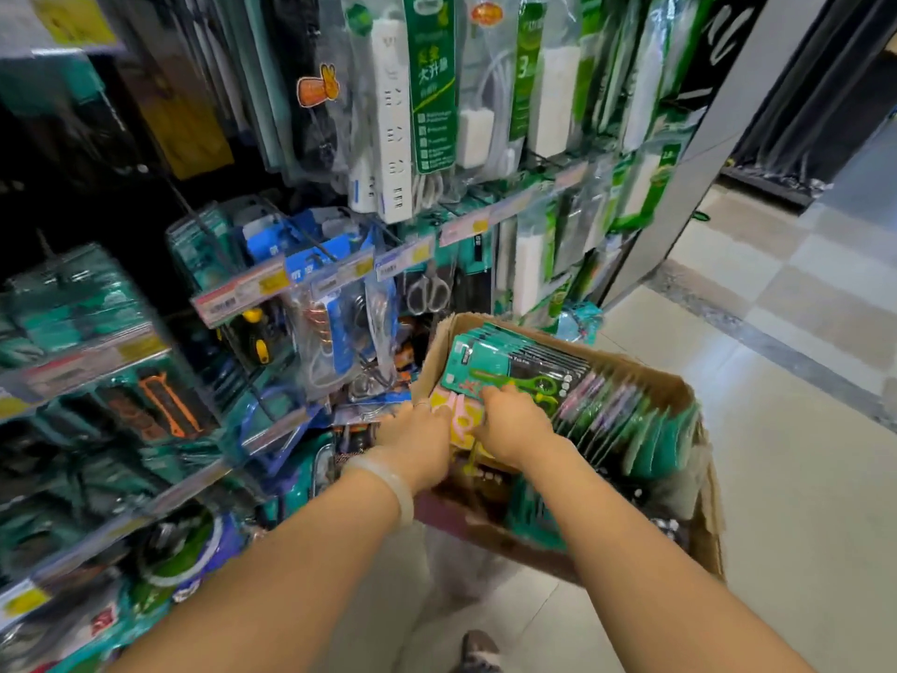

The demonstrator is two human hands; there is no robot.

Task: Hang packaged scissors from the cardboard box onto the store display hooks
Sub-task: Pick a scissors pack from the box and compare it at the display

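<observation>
A brown cardboard box (679, 386) stands on the floor in front of the display, filled with rows of teal scissor packs (490, 354). The front pack shows green scissors (539, 383); below it lies a pack with pink scissors (461, 415). Both hands reach into the box's near left corner. My left hand (420, 429) grips the left edge of the pink pack. My right hand (509, 420) curls its fingers over the front packs, between the green and the pink one. Display hooks (310, 240) with hanging goods rise to the left.
Shelves and pegs on the left carry packaged tools, a hung pair of grey scissors (427, 289) and price strips (242, 291). White power strips (393, 114) hang higher up. Tiled floor (801, 454) lies to the right, and a shoe (478, 650) shows at the bottom.
</observation>
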